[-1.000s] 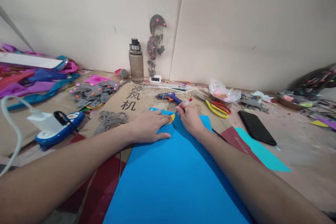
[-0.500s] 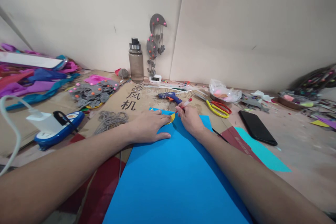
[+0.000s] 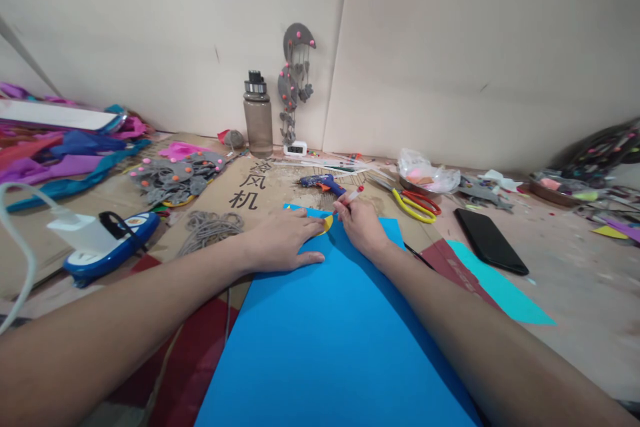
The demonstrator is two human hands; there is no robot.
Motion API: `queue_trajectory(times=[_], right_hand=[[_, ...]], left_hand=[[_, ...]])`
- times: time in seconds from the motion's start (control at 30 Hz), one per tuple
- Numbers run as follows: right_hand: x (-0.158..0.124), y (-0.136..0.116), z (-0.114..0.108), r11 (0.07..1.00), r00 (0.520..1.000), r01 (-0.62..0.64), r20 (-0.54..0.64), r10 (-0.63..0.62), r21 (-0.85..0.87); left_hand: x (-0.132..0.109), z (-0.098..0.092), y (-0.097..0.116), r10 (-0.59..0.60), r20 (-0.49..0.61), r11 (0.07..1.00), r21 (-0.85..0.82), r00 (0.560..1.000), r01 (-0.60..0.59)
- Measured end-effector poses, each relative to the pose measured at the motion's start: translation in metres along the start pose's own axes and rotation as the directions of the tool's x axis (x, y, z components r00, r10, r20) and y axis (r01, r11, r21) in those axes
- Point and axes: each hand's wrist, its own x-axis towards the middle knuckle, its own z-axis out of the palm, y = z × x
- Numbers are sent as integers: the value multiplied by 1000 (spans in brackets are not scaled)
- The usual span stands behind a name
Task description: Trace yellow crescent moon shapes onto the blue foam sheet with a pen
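Observation:
A long sheet of blue paper (image 3: 330, 333) runs from the near edge to the middle of the table. My left hand (image 3: 283, 240) lies flat near its far end, fingers stretched over a yellow cut piece (image 3: 328, 223) whose rounded edge shows past the fingertips. Most of that piece is hidden under the hand. Pinched in my right hand (image 3: 364, 225) is a white pen with a red end (image 3: 355, 194). Its tip is close to the yellow edge; whether it touches the paper I cannot tell. A blue glue gun (image 3: 323, 183) lies just beyond both hands.
Right of my hands are yellow- and red-handled tools (image 3: 415, 205), a black phone (image 3: 491, 241) and a turquoise sheet (image 3: 505, 287). To the left sit grey cord (image 3: 213, 230), a blue power strip (image 3: 113, 250) and felt pieces (image 3: 177, 177). A bottle (image 3: 259, 123) stands by the back board.
The pen in my right hand has tilted very slightly. The camera view has shifted a little; otherwise both hands and the blue sheet stay in place.

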Motion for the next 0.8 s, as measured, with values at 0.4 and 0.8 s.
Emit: queue_trajectory(times=[0.4,0.8], right_hand=[[0,0,1,1000,1000,-1,9,1,-30],[0,-2,-1,997,1000,-2,8,3,-83]], left_hand=[[0,-2,1,-8,6,1000,4,1000,8],[0,1,-1,-3,2,1000,6,1000,3]])
